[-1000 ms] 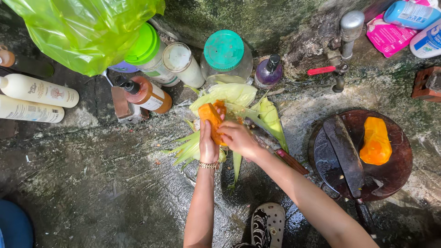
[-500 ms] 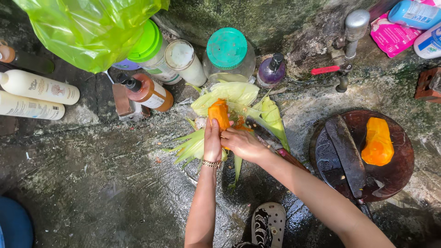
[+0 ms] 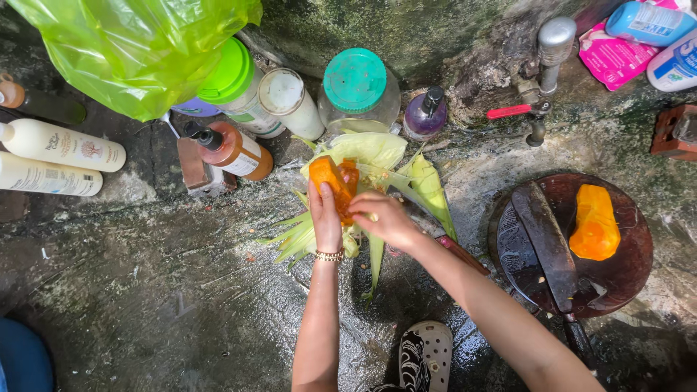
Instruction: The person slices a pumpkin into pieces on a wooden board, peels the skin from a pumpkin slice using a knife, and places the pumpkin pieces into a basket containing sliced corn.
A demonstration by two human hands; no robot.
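Wet, mossy concrete floor [image 3: 145, 290] beneath me. Along its far edge stand bottles [image 3: 54, 156], a pump bottle [image 3: 232, 149] and lidded jars [image 3: 359, 91]. Green husks [image 3: 377, 156] lie mid-floor. Toward the right edge sits a round wooden board [image 3: 632, 268] carrying a cleaver [image 3: 548, 243].

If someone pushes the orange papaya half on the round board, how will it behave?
The papaya half looks peeled and glossy, so probably slippery. Its rounded shape may rock or slide on the dark round board. It seems soft, so a hard push could bruise it.
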